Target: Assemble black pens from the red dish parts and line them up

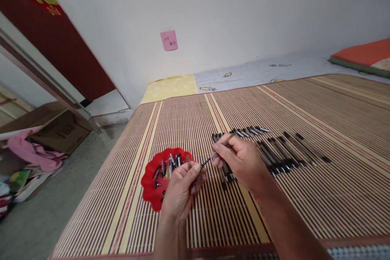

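A slim pen (208, 159) spans the gap between my two hands, its dark thin end running down to the left. My right hand (240, 158) grips the brownish barrel, which sticks out above the fingers. My left hand (183, 189) pinches the lower end between thumb and fingers; what else it covers is hidden. Partly behind the left hand stands a red scalloped dish (146, 183) with short clear and black pen parts in it. Beneath and beyond my right hand lie several black-ended pens (225, 176), partly covered by it.
On the striped mat (137, 211), a row of pens (280, 152) lies to the right, with short pen parts (250, 131) behind. A folded orange cloth (362, 53) lies at the far right. At the left, the floor holds a cardboard box (65, 130) and pink cloth (33, 148).
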The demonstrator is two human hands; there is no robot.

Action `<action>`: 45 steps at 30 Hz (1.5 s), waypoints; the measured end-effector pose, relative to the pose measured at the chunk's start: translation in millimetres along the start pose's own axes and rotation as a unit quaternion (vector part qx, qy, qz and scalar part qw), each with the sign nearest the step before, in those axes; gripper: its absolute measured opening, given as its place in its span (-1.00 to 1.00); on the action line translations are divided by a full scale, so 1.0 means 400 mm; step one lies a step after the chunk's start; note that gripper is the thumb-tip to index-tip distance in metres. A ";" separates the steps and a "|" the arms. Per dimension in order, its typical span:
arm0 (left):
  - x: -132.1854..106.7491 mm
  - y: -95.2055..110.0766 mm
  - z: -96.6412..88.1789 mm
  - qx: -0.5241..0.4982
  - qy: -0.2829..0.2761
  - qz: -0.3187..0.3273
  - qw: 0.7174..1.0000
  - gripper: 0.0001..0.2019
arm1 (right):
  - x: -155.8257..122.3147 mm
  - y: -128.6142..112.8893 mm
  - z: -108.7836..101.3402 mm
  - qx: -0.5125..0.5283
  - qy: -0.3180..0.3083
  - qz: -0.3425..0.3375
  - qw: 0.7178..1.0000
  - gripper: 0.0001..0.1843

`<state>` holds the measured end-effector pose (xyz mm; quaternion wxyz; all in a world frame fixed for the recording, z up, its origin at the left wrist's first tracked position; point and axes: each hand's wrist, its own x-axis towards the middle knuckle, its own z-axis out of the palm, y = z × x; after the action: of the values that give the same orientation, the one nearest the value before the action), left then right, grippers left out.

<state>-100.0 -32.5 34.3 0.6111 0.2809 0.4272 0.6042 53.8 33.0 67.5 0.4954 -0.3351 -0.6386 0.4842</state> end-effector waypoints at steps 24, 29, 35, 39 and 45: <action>0.005 -0.056 0.069 0.027 0.014 -0.055 0.998 -0.61 | 0.018 0.106 0.019 0.050 -0.021 0.151 0.987 -0.71; 0.014 -0.064 0.064 0.048 0.033 -0.038 0.998 -0.61 | 0.018 0.102 0.014 0.061 -0.036 0.165 0.984 -0.65; 0.015 -0.050 0.042 0.111 0.073 0.018 0.991 -0.60 | 0.019 0.120 -0.008 0.035 -0.059 0.182 0.981 -0.64; 0.007 0.013 -0.004 -0.076 0.110 0.014 0.991 -0.62 | 0.014 0.143 -0.011 -0.117 -0.061 0.179 0.975 -0.73; 0.001 0.089 -0.113 -0.262 0.201 0.058 0.942 -0.75 | 0.005 0.128 0.032 -0.397 -0.122 0.154 0.897 -0.84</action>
<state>-156.9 -35.9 43.3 0.5285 0.0085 0.3507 0.7730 38.3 46.8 18.8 0.1587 -0.5364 -0.7736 0.2975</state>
